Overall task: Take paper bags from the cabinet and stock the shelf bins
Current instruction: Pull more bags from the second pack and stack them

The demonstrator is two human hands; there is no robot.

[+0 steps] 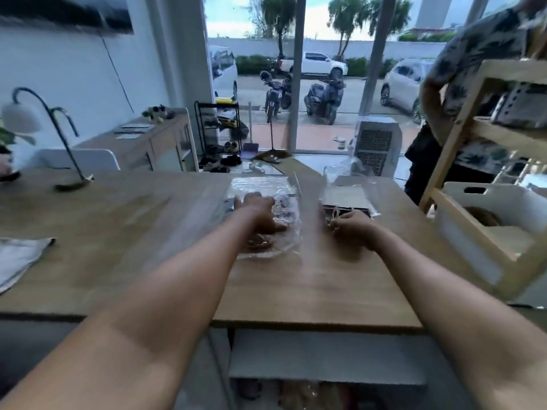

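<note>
Two packs: clear plastic-wrapped bundles lie side by side on the wooden table (148, 232), at centre frame; the picture is motion-blurred.
Left pack (263, 196): flat clear wrapper with crumpled film; contents not legible through the glare and blur.
Right pack (346, 199): clear wrapper around what looks like a flat stack of paper bags, pale top face, cord handles at the near edge.
Left hand (260, 214): laid palm-down on the left pack, fingers spread and pressing on the film; whether anything is gripped cannot be told.
Right hand (352, 229): at the near edge of the right pack, fingers curled in around the cord handles; the grip appears closed on them.
Wooden shelf unit (461, 137): right edge of frame, just beside the table.
White bin (503, 199): sits in the shelf unit at table level, slot handle facing the camera, something brown inside.
Second person (461, 63): upper right, patterned shirt, standing behind the shelf unit.
Desk lamp (50, 128): left of frame, curved dark stem, base on the table.
Silver sheet (17, 258): left edge of frame, flat on the table.
Sideboard (154, 140): mid-left, against the white wall.
Air cooler (376, 146): on the floor by the window, beyond the table.
Window: upper centre, parked cars and motorbikes outside.
</note>
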